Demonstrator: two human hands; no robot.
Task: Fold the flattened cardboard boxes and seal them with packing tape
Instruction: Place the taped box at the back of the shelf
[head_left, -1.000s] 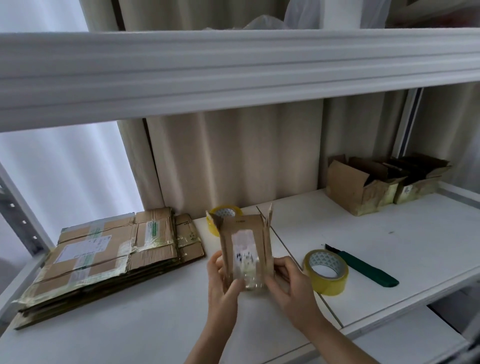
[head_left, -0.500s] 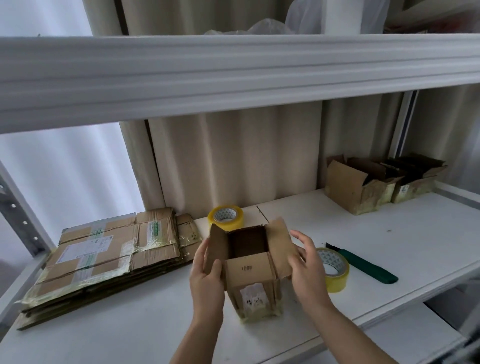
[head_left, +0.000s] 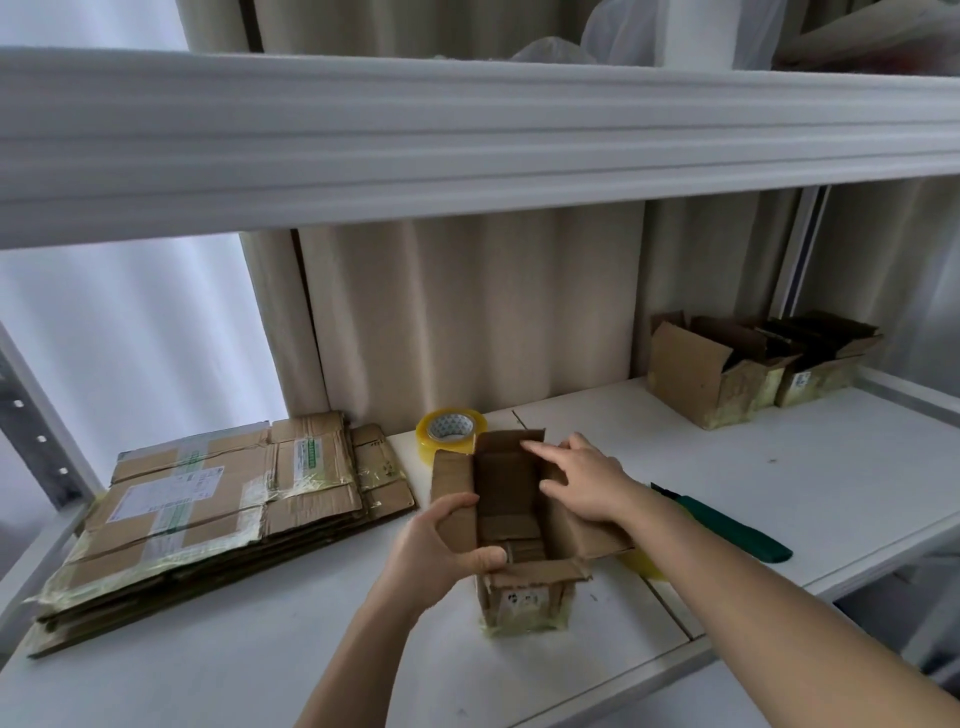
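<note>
A small brown cardboard box (head_left: 524, 597) stands upright on the white shelf (head_left: 260, 665), its top flaps spread open. My left hand (head_left: 436, 551) grips the box's left flap and wall, thumb inside. My right hand (head_left: 582, 483) lies over the right flap with the fingers stretched out toward the far flap. A yellow tape roll (head_left: 449, 431) sits just behind the box. A second yellow roll (head_left: 644, 564) is mostly hidden under my right forearm. A stack of flattened cardboard boxes (head_left: 218, 509) lies to the left.
A green-handled cutter (head_left: 727, 527) lies right of the box. Two folded open boxes (head_left: 727, 369) stand at the back right of the shelf. An upper shelf board (head_left: 467, 135) overhangs the work area. A metal upright (head_left: 31, 431) rises at the left.
The box went from being held up in both hands to standing on the shelf. Its top flaps are spread wider, and my right hand moved from beside the box onto its right flap.
</note>
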